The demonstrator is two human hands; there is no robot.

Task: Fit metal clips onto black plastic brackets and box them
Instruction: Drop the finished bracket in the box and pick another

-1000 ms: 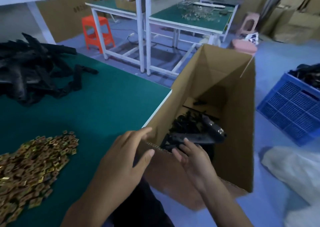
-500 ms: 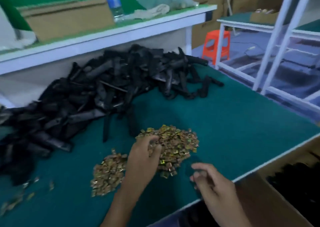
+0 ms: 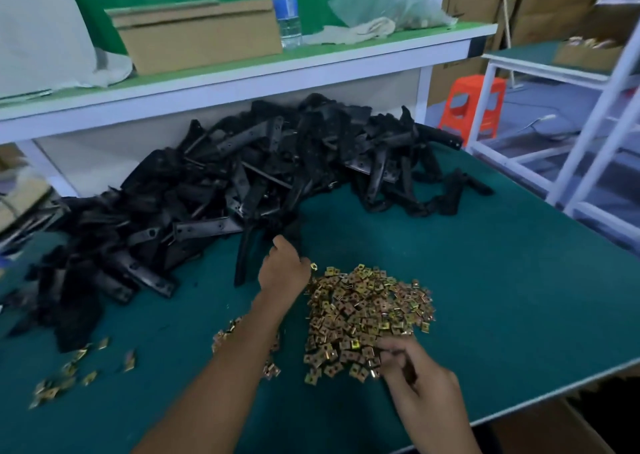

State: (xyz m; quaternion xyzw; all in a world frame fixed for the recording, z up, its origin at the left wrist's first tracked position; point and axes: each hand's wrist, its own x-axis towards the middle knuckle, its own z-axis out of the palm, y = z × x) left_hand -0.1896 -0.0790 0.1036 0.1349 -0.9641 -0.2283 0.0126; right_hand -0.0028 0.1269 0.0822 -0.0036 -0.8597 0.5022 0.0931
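Broadly, green table (image 3: 485, 280) carried everything. Big heap of black brackets (image 3: 214, 190) lay along back, under shelf (image 3: 242, 83). Pile of brass-coloured clips (image 3: 367, 315) sat near front edge; a few stray clips (image 3: 69, 370) lay far left. Left hand (image 3: 282, 271) reached heap's near edge, fingers closed on bracket end. Right hand (image 3: 419, 384) rested at pile's near side, fingertips pinched together among clips.

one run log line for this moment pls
left hand: gripping black plastic bracket at pile edge | right hand: picking in brass-coloured metal clip heap | green table
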